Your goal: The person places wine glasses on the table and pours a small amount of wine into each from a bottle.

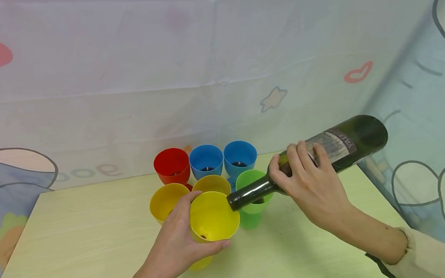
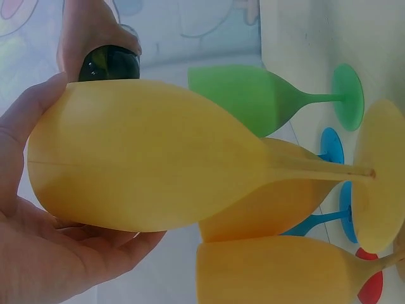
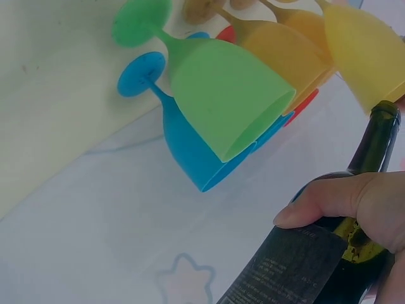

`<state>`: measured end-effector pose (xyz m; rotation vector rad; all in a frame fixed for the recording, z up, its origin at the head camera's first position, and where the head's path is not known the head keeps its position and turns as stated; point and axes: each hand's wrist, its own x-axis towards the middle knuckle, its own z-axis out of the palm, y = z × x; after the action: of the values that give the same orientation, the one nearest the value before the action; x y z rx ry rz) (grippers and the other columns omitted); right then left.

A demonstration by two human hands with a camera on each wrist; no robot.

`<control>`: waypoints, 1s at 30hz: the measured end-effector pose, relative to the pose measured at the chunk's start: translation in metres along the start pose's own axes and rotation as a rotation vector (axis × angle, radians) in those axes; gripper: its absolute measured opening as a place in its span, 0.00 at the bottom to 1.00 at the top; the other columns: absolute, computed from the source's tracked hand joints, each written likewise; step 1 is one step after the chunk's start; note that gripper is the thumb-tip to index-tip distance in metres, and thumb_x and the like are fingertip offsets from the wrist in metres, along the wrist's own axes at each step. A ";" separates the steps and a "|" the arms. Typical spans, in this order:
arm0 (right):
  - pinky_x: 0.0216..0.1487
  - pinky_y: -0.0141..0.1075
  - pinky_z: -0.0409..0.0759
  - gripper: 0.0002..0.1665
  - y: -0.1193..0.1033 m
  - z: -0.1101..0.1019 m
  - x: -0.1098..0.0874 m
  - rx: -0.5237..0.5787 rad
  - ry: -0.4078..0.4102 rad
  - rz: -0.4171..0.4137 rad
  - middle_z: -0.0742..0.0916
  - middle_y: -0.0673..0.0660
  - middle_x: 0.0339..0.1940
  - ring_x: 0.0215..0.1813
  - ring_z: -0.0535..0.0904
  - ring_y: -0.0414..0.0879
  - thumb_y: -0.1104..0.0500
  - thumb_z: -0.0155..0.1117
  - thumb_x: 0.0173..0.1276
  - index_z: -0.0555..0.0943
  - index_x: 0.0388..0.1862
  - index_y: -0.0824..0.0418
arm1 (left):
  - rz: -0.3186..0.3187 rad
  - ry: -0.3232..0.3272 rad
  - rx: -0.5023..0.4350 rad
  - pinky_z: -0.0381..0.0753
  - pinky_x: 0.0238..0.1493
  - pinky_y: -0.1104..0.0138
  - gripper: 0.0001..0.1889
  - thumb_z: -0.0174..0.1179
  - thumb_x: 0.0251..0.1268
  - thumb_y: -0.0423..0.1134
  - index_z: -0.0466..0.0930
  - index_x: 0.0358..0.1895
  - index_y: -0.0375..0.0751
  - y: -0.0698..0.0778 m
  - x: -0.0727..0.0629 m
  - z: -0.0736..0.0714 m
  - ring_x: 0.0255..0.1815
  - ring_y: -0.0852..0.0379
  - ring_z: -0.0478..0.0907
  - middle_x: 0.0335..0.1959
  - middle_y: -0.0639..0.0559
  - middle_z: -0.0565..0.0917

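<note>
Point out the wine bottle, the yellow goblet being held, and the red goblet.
wine bottle (image 1: 337,147): head view, on its label.
yellow goblet (image 1: 213,218): head view, inside its bowl.
red goblet (image 1: 171,164): head view, inside its bowl.

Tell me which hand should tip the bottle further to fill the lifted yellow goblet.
Right. The right hand already grips the wine bottle, its mouth at the yellow goblet rim. The left hand holds that goblet.

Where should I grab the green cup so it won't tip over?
Take the green cup by its thin stem, just under the bowl, coming from its open right side. The bowl is wide and top-heavy, yellow cups crowd its left, and the bottle in the right hand hangs over its rim, so reaching from above is blocked.
</note>
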<state>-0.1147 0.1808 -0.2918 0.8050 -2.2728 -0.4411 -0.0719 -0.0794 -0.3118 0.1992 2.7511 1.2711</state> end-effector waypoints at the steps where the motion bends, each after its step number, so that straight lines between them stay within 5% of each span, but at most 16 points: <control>1: 0.48 0.57 0.70 0.37 0.000 0.000 0.000 0.006 0.003 -0.001 0.75 0.73 0.43 0.48 0.70 0.65 0.61 0.78 0.40 0.66 0.48 0.62 | 0.002 0.002 0.002 0.77 0.44 0.57 0.49 0.76 0.31 0.52 0.60 0.62 0.43 0.000 0.000 0.000 0.49 0.53 0.69 0.50 0.53 0.72; 30: 0.48 0.58 0.69 0.42 0.002 -0.001 0.003 0.033 0.023 -0.023 0.74 0.75 0.42 0.48 0.70 0.67 0.62 0.79 0.36 0.64 0.49 0.64 | -0.018 -0.003 0.004 0.75 0.48 0.55 0.49 0.76 0.32 0.52 0.60 0.62 0.42 0.001 -0.001 0.000 0.50 0.54 0.69 0.50 0.52 0.72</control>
<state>-0.1163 0.1799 -0.2887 0.8492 -2.2568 -0.4034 -0.0712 -0.0785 -0.3112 0.1769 2.7464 1.2601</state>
